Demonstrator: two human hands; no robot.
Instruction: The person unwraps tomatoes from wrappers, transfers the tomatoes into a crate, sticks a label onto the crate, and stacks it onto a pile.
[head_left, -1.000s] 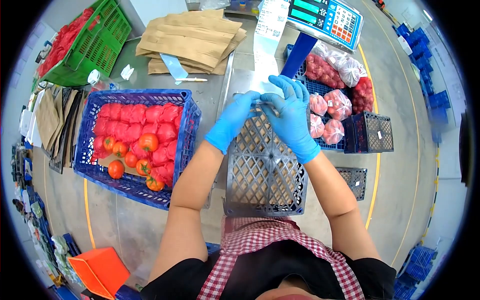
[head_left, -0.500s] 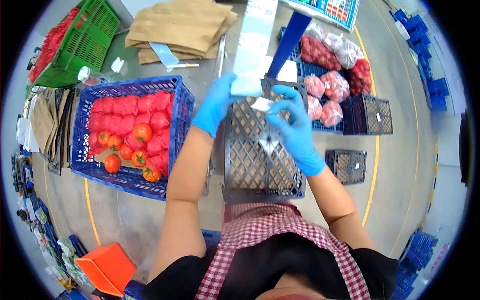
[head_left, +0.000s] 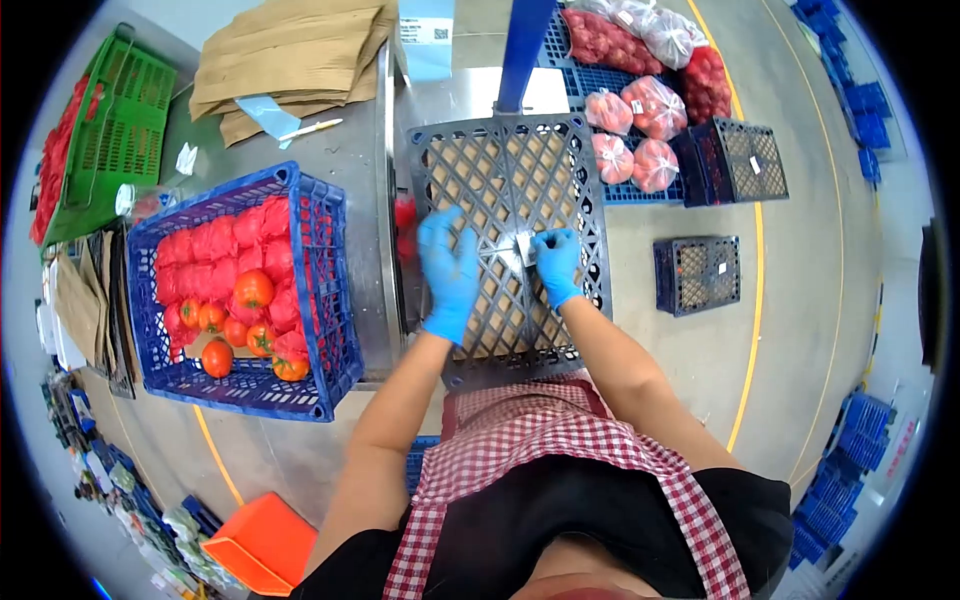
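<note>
At the centre of the black crate (head_left: 506,190), the right hand (head_left: 557,264) seemingly pinches a label (head_left: 525,248). Left hand (head_left: 451,275), fingers apart, is farther left over it.

The right hand (head_left: 557,262), in a blue glove, holds a small white label (head_left: 526,248) against the dark lattice top of a crate (head_left: 508,300), while the gloved left hand (head_left: 449,268) rests over the same lattice. Beside it on the bench (head_left: 352,225), a blue basket (head_left: 328,300) holds loose tomatoes (head_left: 254,289) and red-netted packs (head_left: 222,238).
</note>
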